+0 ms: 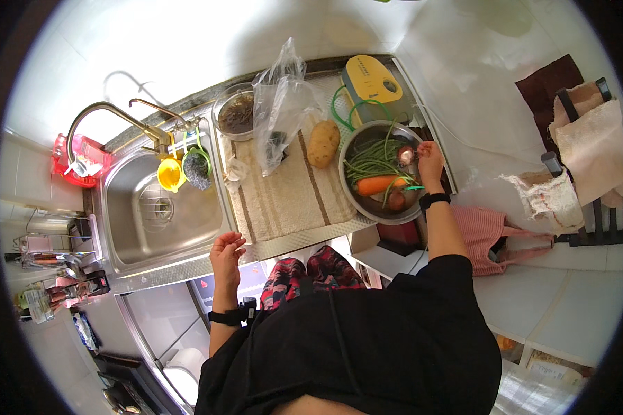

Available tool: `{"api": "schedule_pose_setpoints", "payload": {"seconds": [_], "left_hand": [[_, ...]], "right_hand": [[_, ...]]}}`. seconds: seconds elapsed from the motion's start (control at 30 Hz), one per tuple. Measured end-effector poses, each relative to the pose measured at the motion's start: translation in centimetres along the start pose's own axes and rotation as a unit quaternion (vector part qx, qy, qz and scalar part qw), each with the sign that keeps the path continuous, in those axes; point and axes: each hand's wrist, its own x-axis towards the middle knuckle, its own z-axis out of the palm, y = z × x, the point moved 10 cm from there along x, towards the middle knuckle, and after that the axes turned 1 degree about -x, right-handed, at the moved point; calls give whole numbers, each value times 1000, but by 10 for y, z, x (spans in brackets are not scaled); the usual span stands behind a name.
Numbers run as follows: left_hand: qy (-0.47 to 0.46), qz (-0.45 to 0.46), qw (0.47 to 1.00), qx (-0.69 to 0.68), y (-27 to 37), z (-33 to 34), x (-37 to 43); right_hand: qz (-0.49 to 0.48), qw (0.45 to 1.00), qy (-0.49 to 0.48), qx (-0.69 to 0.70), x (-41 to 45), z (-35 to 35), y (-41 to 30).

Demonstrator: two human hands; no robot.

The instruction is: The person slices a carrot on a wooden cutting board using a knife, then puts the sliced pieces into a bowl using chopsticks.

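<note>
At the right of the counter stands a steel bowl (344,193) holding long green beans (369,155), a carrot (378,184), a reddish onion (405,155) and a round brown vegetable (396,199). My right hand (431,162) is over the bowl's right rim, fingertips bent beside the onion; whether they grip anything is hard to see. A small green item (414,187) lies just below that hand. In front of the counter's edge, by the sink corner, my left hand (227,252) hovers with loosely curled, parted fingers and nothing in it. A large potato (323,144) rests on the striped towel (290,199), left of the bowl.
A clear plastic bag (285,98) stands on the towel beside a container of dark stringy food (236,114). Behind the bowl sits a yellow-topped appliance (373,83) with a green hose. The steel sink (122,207) and its faucet (104,106) are at left, with hanging strainers (170,174).
</note>
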Motion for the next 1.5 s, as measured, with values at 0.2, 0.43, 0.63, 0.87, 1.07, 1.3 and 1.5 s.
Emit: {"api": "schedule_pose_setpoints", "payload": {"seconds": [0.2,0.43,0.63,0.87,1.07,1.3,1.5], "left_hand": [[-9,-1,1000,9,-1,-2,2],[-8,5,1000,18,6,-3,2],[17,12,1000,18,9,-18,-8],[24,15,999,15,5,-30,-10],[12,14,1000,2,2,-21,-8],[9,11,1000,12,6,-16,-7],[-22,10,1000,17,5,-3,-2]], "right_hand": [[-127,975,-183,-12,-37,47,-59],[-5,953,-219,-208,-48,71,-63],[8,934,-274,-228,-51,97,-54],[-105,978,-145,-110,-45,45,-95],[-48,988,-148,-22,-24,26,-73],[-167,982,-19,-88,-44,-13,-126],[-171,980,60,-84,-52,-43,-147]]}}
